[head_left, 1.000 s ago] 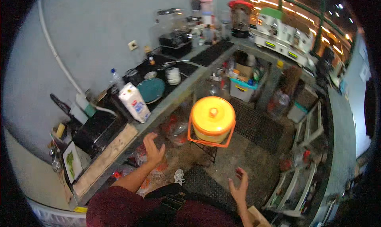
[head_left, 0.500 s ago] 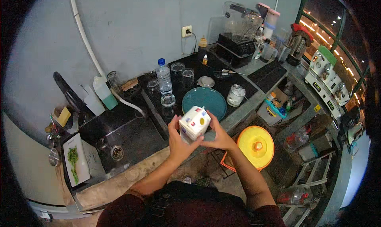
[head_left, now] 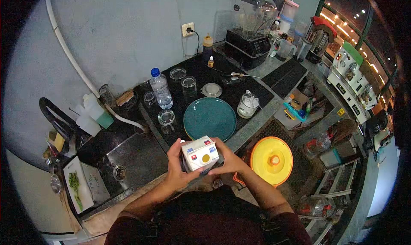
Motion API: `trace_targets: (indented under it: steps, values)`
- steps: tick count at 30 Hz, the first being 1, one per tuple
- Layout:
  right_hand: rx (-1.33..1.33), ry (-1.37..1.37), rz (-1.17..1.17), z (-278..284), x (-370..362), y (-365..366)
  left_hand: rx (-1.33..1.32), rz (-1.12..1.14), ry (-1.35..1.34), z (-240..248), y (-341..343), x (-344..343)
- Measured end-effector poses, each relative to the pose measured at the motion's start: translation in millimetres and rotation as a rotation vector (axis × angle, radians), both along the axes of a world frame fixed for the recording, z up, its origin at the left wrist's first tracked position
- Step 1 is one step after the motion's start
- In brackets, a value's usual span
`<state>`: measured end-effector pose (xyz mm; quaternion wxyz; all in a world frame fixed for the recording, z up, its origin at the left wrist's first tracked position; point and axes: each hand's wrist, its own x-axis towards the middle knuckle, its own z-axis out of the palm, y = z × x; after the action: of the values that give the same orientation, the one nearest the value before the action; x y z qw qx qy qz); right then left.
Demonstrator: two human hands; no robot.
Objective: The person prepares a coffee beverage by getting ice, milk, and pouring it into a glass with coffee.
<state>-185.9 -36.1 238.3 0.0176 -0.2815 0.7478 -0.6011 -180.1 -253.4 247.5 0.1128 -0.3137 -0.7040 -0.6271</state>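
Between both hands I hold a white milk carton [head_left: 199, 156] with a gabled top, tilted so its top faces me. My left hand [head_left: 176, 168] wraps its left side, thumb along the near face. On the other side, my right hand [head_left: 227, 160] grips it, fingers at the far right corner. A teal plate [head_left: 210, 119] lies just beyond the carton on the black counter mat. Right of the plate stands a glass of ice [head_left: 248, 105]. A clear water bottle with a blue cap [head_left: 162, 91] and an upturned glass [head_left: 167, 118] stand left of it.
The dark sink [head_left: 130, 159] lies to the left, with a black faucet [head_left: 58, 112] and a white box bearing green herbs [head_left: 75, 189]. A blender [head_left: 248, 41] stands at the back. A yellow-lidded bucket [head_left: 267, 168] is low on the right, and an espresso machine [head_left: 352, 84] is farther right.
The carton and both hands have come lower and nearer to me, uncovering the plate. The carton's top has turned more toward me. My view has shifted slightly.
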Motion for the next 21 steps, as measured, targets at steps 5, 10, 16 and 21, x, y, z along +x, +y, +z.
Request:
trace_targets:
  steps: [5,10,16,21]
  values:
    - [-0.235,-0.376,0.446,-41.7,-35.5,19.3,-0.005,-0.168,-0.026,23.3,8.6,-3.6]
    - [-0.335,-0.201,0.732,-56.0,-47.8,23.0,0.069,-0.421,0.042,66.6,38.9,-15.6]
    - [-0.491,-0.406,0.536,-48.4,-38.9,64.8,0.124,-0.801,0.034,111.9,97.1,-52.6]
    - [-0.535,-0.160,0.352,-38.8,-22.2,107.0,-0.024,-0.475,0.230,115.9,128.0,-76.5]
